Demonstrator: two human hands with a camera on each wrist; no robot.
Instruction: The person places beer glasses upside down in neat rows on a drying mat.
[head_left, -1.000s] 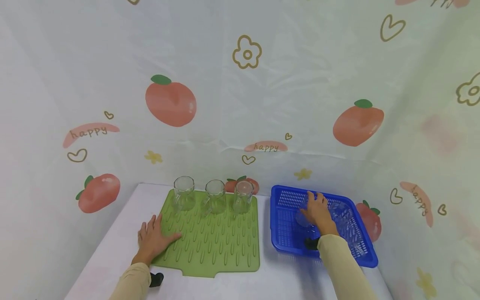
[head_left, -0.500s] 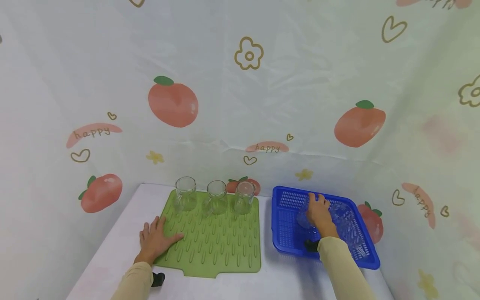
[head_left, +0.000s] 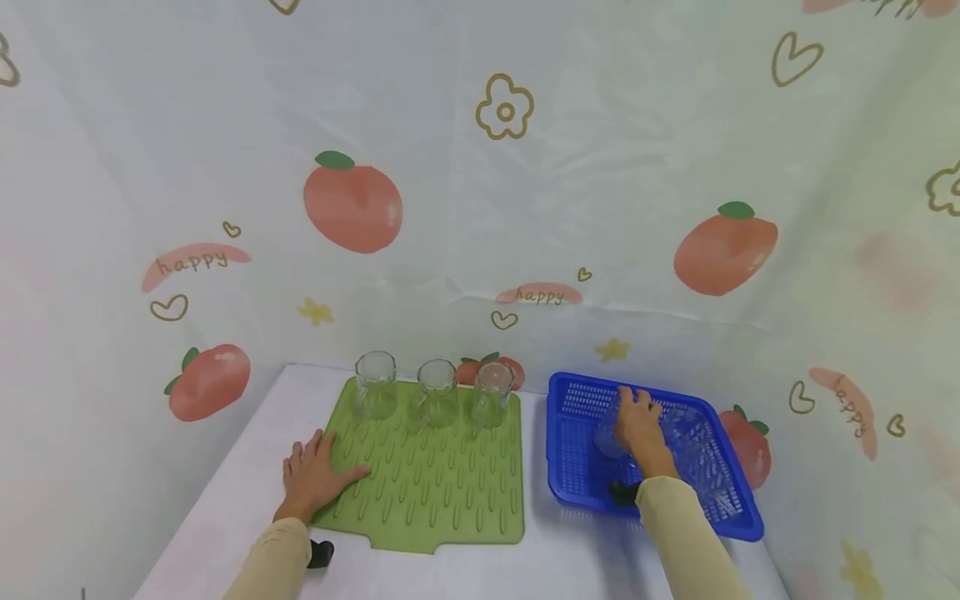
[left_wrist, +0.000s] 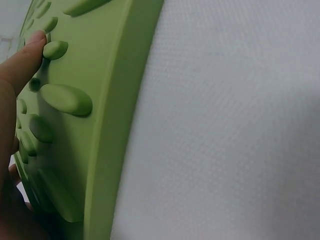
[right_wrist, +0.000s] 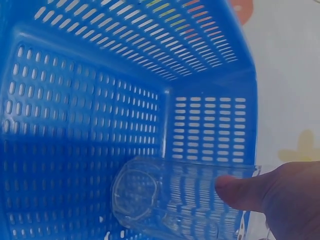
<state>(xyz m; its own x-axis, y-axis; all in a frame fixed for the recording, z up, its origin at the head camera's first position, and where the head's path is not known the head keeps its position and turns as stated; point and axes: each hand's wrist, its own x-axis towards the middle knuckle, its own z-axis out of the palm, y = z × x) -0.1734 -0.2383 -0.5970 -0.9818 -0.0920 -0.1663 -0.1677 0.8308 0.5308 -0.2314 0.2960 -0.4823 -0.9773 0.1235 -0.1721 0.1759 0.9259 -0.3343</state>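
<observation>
A: What could go wrong at the right hand (head_left: 641,429)?

B: A slip, I'd say. It pinches the glass (right_wrist: 137,194) close to the rim, with the thumb (right_wrist: 237,192) on the smooth wall. The other fingers curl over the far side, where their contact is mostly hidden. If that pinch is loose, the base could swing and strike the basket (head_left: 552,458).

A: Anything else within reach of a knock?

B: The clear glassware (head_left: 701,467) just right of the grip. A sideways pull could clink the pieces together. The black wrist device (head_left: 622,493), just on the near side of the grip, might catch the rim of the basket too.

A: And the left hand (head_left: 315,479)?

B: Its fingers are spread, pinching nothing, and its thumb lies on the green mat (head_left: 442,521). A hard sideways push there might shift the mat and jostle the three mugs (head_left: 437,396) on it, beyond that hand and to its right.

A: Where exactly is the glass, then?

B: Inside the basket, directly under the right hand's grip. Its mouth is at the thumb, and its base points away from the palm, towards the basket floor. I can't tell whether the base touches.
</observation>
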